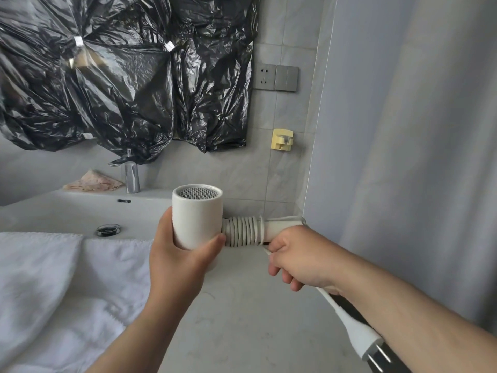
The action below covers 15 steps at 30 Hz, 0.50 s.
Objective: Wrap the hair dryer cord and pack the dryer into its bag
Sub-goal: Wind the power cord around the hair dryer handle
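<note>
One crumpled black plastic sheet (121, 76) hangs on the wall above the basin (67, 214). One grey curtain (416, 130) falls well to the right of the basin. One heap of white towel (40, 292) lies just in front of the basin. One pale counter (242, 319) stretches in front of the basin and to its right.

One white hair dryer (197, 219) is held in the air just right of the basin, with its mesh end up and its handle pointing away from the basin. One white cord (243, 231) is wound in tight turns round the handle. Its free end runs to one plug (360, 337), far to the basin's front right. One chrome tap (131, 177) stands behind the basin, with one pinkish cloth (94, 181) beside it. One socket (265, 76) and one yellow hook (281, 140) sit on the wall up and right of the basin.

There are two hands. The left hand (180, 262) is curled round the dryer's barrel, thumb in front. The right hand (298, 254) has its fingers curled on the cord just beyond the last turn, under the handle's end.
</note>
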Available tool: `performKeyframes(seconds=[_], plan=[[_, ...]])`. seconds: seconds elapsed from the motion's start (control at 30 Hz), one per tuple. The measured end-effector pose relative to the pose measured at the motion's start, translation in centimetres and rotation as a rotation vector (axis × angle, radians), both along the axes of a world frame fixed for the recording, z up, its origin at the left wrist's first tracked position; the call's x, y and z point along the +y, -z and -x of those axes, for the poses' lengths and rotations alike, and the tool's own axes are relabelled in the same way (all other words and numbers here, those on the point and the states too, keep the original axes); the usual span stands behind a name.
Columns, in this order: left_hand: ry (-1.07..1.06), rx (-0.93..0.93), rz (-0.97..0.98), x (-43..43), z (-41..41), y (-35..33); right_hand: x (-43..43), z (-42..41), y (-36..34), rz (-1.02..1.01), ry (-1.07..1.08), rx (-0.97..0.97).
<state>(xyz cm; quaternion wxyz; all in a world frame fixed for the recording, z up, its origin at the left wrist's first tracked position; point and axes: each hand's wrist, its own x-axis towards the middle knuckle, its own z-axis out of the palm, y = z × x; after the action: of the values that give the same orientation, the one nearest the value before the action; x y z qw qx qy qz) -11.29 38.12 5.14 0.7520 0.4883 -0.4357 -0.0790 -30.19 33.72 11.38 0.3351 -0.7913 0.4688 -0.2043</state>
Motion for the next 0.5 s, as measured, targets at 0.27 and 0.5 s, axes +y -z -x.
performKeyframes(seconds=[0.27, 0.5], plan=[[0.048, 0.13, 0.004, -0.1, -0.5, 0.9, 0.3, 1.9, -0.6, -0.47, -0.195, -0.641], [0.07, 0.175, 0.005, -0.3, -0.4, 0.8, -0.5, 3.4, 0.3, -0.644, -0.394, -0.811]])
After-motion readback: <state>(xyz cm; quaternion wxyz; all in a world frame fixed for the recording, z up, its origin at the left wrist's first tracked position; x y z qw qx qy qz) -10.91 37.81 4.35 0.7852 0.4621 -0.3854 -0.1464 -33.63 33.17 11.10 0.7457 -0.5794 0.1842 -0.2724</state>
